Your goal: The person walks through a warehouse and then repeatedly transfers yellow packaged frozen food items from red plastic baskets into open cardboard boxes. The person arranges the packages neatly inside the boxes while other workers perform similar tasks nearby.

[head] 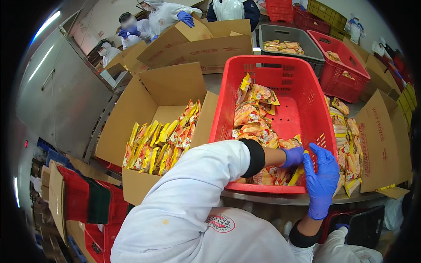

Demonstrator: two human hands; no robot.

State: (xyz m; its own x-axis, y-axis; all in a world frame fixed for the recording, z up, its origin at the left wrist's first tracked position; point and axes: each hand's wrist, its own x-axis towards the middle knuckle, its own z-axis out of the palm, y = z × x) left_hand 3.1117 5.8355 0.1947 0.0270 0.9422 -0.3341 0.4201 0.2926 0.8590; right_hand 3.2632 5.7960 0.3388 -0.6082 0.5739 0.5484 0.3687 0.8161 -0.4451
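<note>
A red plastic crate (217, 131) stands before me on a metal table, holding several sealed food packets (251, 111) with yellow edges. My left hand (293, 156), in a blue glove, reaches down among the packets at the crate's near right; its fingers are mostly hidden. Beside it, along the crate's right wall, is my right hand (320, 180), also gloved, with thumb and fingers spread. One fingertip meets the yellow edge of a packet (297, 174) between the hands; whether either hand grips it is unclear. Left of the crate, an open cardboard box (171, 85) holds packets (158, 148) standing in rows.
More packets (348, 144) lie right of the crate, next to another cardboard box (383, 144). Behind stand a grey crate (279, 31), a second red crate (345, 72) and a large open box (210, 52). Several co-workers (161, 19) are across the table; stacked crates (88, 197) stand lower left.
</note>
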